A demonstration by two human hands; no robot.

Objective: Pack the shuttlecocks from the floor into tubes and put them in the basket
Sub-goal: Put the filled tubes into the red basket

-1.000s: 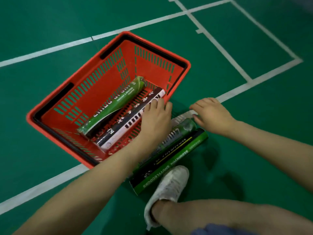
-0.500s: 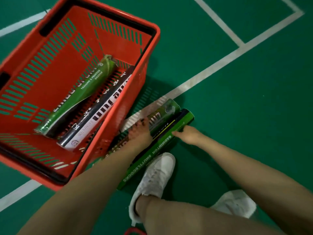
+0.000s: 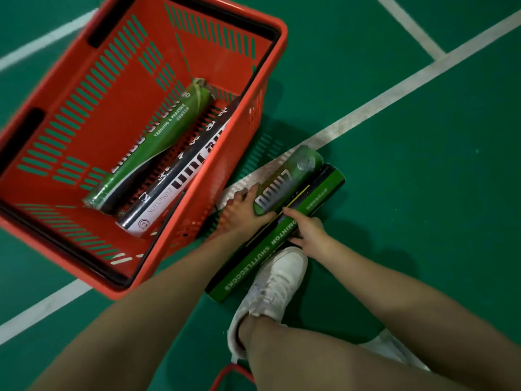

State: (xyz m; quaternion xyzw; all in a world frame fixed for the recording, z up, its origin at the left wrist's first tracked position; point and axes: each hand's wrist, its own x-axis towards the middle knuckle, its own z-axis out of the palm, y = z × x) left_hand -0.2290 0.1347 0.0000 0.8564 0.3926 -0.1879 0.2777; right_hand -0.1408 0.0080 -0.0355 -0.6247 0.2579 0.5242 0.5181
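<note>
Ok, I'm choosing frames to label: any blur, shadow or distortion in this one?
Head view: dim light; motion smear on the red basket; it throws a slotted shadow on the floor; lettering on the green tube in the left hand is legible.

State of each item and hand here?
red basket: upright, holds two tubes
green tube: lying in basket
black-and-white tube: lying in basket
round tube: on floor
square tube: on floor beside it
left hand: grips round tube
right hand: index finger on square tube, grip unclear

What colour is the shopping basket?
The basket is red with a black rim; head view.
</note>
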